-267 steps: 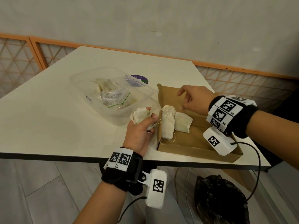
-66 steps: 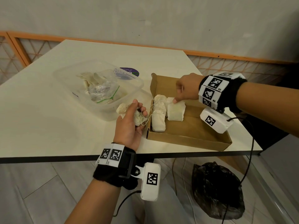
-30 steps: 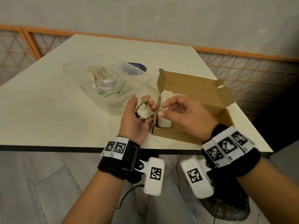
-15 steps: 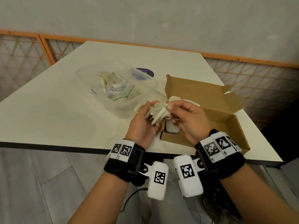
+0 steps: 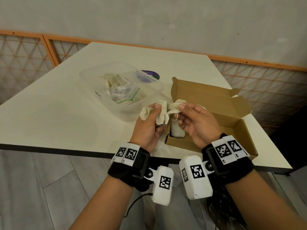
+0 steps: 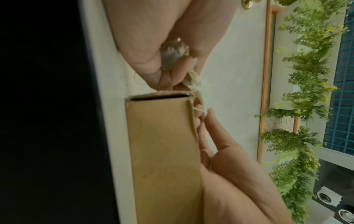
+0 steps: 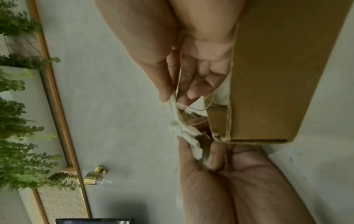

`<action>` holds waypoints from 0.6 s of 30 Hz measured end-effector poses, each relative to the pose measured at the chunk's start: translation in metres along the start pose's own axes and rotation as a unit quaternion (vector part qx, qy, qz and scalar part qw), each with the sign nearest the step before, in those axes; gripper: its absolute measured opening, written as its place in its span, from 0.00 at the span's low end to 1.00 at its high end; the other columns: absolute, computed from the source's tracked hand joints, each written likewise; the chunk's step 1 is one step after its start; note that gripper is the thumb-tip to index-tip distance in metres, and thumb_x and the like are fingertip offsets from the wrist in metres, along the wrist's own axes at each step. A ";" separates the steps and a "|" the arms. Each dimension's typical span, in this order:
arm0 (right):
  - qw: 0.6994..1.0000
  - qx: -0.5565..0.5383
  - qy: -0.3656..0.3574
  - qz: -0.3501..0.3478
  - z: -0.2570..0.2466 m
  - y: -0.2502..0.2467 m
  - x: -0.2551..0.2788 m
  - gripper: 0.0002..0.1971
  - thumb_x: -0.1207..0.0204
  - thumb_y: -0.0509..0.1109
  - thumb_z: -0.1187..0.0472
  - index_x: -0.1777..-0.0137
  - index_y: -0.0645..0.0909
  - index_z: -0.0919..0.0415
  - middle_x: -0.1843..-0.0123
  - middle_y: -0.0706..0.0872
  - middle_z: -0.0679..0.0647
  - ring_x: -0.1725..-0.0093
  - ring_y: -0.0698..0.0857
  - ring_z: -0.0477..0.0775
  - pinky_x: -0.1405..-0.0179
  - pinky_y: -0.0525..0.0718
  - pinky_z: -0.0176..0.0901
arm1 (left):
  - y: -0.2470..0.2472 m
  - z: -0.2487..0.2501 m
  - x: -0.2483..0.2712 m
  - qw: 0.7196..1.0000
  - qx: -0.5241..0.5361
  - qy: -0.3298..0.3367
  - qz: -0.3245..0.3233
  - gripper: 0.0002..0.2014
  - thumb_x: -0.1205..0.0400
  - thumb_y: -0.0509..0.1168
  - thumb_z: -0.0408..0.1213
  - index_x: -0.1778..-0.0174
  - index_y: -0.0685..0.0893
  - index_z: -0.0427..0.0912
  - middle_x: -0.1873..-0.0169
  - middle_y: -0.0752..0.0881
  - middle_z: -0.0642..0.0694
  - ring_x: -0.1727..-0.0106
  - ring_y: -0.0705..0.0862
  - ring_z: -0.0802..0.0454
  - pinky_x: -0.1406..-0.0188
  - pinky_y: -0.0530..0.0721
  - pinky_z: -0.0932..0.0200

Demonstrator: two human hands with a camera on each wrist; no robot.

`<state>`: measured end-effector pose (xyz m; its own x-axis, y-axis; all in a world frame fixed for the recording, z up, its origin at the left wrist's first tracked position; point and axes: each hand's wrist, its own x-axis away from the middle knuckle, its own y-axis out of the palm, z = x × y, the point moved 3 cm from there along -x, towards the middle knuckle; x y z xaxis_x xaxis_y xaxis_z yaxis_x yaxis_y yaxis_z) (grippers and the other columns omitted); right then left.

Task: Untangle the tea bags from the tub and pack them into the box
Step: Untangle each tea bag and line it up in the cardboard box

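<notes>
Both hands have a grip on the same knot of tea bags (image 5: 162, 112), held in the air just above the near corner of the box (image 5: 216, 113). The left hand (image 5: 149, 125) has its fingers curled round the main clump, several bags bunched in the palm. The right hand (image 5: 194, 120) pinches one bag at the clump's right edge between thumb and forefinger, its other fingers loosely curled below. Thin strings (image 7: 193, 108) loop between the two hands and trail toward the box edge.

At least one bag (image 5: 177, 131) already stands in the near left end of the box, though the hands hide most of that end. More bags lie in the clear tub (image 5: 154, 90) on the counter (image 5: 58, 105), beside a crumpled plastic pouch (image 5: 123, 93).

The main risk, as I judge it, is pulling too hard: the bags look like thin paper, and a sharp tug against a snagged string could tear one and spill tea. A string also looks close to the box edge, so drawing the hands apart might catch it and drag out the packed bag or shift the light box. Loosening the left hand's hold too far could drop the whole clump.
</notes>
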<state>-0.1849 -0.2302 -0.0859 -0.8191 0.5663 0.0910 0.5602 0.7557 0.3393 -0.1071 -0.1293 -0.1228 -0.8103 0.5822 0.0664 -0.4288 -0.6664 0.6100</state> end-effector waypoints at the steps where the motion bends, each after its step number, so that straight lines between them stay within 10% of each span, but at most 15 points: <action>1: 1.000 -0.010 0.001 0.003 0.000 -0.001 -0.001 0.04 0.24 0.68 0.65 0.59 0.81 0.59 0.61 0.86 0.55 0.65 0.82 0.48 0.71 0.79 0.31 | -0.002 0.000 -0.001 1.000 0.012 -0.004 0.022 0.04 0.15 0.60 0.35 0.51 0.80 0.42 0.70 0.82 0.50 0.75 0.75 0.62 0.85 0.67 0.71; 9: 0.995 -0.091 -0.037 -0.003 -0.007 -0.002 0.003 0.06 0.20 0.62 0.63 0.59 0.75 0.54 0.65 0.88 0.45 0.63 0.85 0.45 0.67 0.76 0.34 | -0.006 -0.001 -0.004 0.987 0.123 -0.047 0.090 0.09 0.14 0.58 0.33 0.60 0.77 0.42 0.66 0.84 0.46 0.72 0.82 0.56 0.86 0.66 0.71; 18: 0.997 0.058 -0.044 0.005 0.001 0.007 0.000 0.01 0.23 0.68 0.61 0.56 0.79 0.55 0.60 0.87 0.48 0.62 0.83 0.46 0.69 0.78 0.34 | 0.004 0.000 0.004 0.998 0.014 -0.014 -0.065 0.12 0.23 0.68 0.34 0.45 0.78 0.37 0.63 0.80 0.45 0.70 0.74 0.58 0.82 0.71 0.72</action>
<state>-0.1812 -0.2244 -0.0846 -0.8024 0.5968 0.0085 0.5828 0.7803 0.2269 -0.1117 -0.1295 -0.1205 -0.7367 0.6762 0.0078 -0.5177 -0.5714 0.6367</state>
